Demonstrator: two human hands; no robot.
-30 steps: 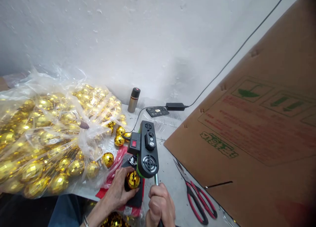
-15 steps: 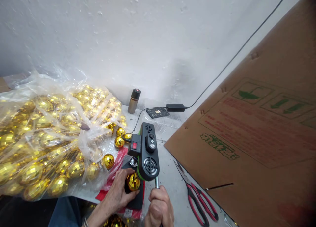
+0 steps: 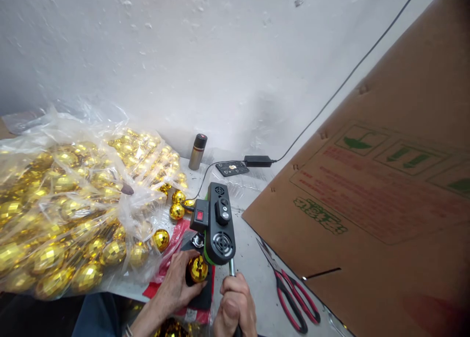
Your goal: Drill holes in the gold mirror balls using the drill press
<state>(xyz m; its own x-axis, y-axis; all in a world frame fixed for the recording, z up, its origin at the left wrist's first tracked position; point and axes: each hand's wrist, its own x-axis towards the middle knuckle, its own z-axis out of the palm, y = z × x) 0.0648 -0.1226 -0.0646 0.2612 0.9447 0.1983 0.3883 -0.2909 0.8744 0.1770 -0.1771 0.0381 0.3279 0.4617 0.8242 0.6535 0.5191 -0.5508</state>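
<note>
My left hand [image 3: 175,282] grips a gold mirrored ball [image 3: 199,269] between thumb and fingers, on the dark base under the head of a small bench drill press [image 3: 221,224]. The machine is black with green edges, two round vents and a red rocker switch [image 3: 199,215]. Its head hides whatever comes down onto the ball. My right hand [image 3: 235,303] is wrapped round the metal lever [image 3: 232,267] at the machine's right side. Just left of the base, another gold ball [image 3: 160,240] lies loose beside red plastic [image 3: 172,246].
A large clear bag [image 3: 66,131] full of gold balls covers the left. Scissors with red-black handles [image 3: 293,298] lie by a tilted cardboard box [image 3: 367,205]. Behind stand a flask [image 3: 198,152], a dark phone-like slab [image 3: 232,168] and a power adapter [image 3: 257,161] with its cable.
The view has shifted slightly, so the box and scissors sit a little further left. Both hands keep their grips, and the ball stays in place under the machine.
</note>
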